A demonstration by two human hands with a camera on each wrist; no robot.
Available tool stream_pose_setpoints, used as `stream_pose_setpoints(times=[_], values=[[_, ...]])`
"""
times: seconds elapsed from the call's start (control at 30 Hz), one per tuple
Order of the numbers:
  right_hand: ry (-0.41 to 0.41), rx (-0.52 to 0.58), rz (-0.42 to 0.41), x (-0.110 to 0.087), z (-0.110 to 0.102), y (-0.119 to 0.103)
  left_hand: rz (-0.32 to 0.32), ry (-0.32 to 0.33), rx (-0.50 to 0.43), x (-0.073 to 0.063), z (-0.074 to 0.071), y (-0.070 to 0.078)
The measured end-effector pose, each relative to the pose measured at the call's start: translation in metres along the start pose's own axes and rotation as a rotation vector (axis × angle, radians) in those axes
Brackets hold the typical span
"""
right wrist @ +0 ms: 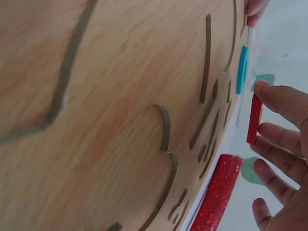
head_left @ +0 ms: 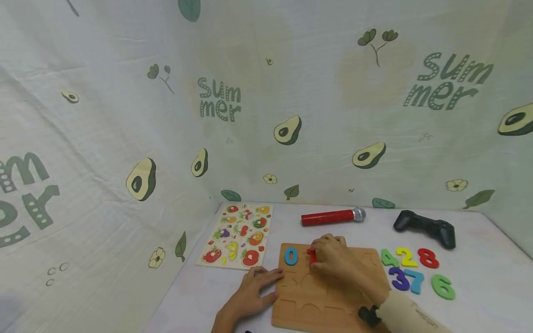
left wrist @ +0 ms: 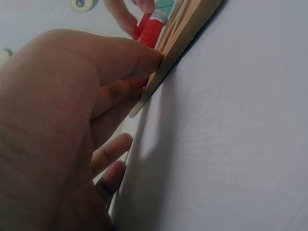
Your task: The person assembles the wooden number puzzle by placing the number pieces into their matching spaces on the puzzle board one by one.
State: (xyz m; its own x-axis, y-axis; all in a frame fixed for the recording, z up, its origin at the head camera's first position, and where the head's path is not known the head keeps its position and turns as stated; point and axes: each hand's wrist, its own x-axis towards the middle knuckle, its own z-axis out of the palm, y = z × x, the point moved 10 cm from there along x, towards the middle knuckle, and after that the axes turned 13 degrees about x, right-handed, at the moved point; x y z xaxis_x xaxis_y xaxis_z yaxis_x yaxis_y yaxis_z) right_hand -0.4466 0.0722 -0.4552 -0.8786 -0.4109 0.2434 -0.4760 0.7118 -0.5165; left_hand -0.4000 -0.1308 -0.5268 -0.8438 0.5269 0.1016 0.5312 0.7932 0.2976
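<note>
Under the fingers of the right hand [head_left: 333, 256], we see only part of a red piece [head_left: 312, 256]; the hand covers the rest, and the right wrist view presents it edge-on, so we cannot read its shape fully. Below it, the forearm and cream sleeve [head_left: 410, 312] conceal some of the recesses of the board [head_left: 291, 319]. In the left wrist view, the board appears as little more than a slanting edge.

We note the red piece pinched between the right thumb and fingertips, raised over the board, to the right of the left hand [head_left: 247, 293]. That hand grasps nothing: its fingers are extended, with thumb and fingertips touching the board's near-left side. Between the hands, toward the far corner, lies a blue 0 [head_left: 287, 257].

We observe pale wood grain and shallow, dark-lined recesses in the board. Beyond the right hand rests a glittery red microphone [head_left: 329, 218] with a silvery head; to its right are a black game controller [head_left: 424, 227] and smooth, rounded coloured numerals [head_left: 416, 280]. Beyond the left hand lies a flat rectangular fruit-picture sheet [head_left: 237, 238].
</note>
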Motion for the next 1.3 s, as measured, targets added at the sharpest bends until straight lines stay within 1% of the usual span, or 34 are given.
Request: stream_pose_setpoints(times=[0.2,0.33,0.53,0.73,1.0,1.3], values=[[-0.036,-0.019,0.041,0.005,0.014,0.006,-0.003,-0.006,0.004,-0.004,0.000,0.001],[-0.046,-0.016,0.031,0.006,0.020,0.005,-0.019,-0.020,-0.013,-0.005,0.000,0.001],[-0.022,-0.010,0.025,0.006,0.020,0.007,-0.015,-0.016,-0.013,-0.002,0.002,0.001],[-0.035,-0.004,0.040,0.007,0.020,0.010,-0.021,-0.016,-0.012,-0.001,0.001,0.001],[-0.029,0.013,0.029,0.009,0.022,0.015,0.011,0.015,-0.013,0.000,-0.003,0.005],[-0.047,0.023,0.025,0.015,0.024,0.018,-0.008,0.008,-0.010,0.002,0.000,0.001]])
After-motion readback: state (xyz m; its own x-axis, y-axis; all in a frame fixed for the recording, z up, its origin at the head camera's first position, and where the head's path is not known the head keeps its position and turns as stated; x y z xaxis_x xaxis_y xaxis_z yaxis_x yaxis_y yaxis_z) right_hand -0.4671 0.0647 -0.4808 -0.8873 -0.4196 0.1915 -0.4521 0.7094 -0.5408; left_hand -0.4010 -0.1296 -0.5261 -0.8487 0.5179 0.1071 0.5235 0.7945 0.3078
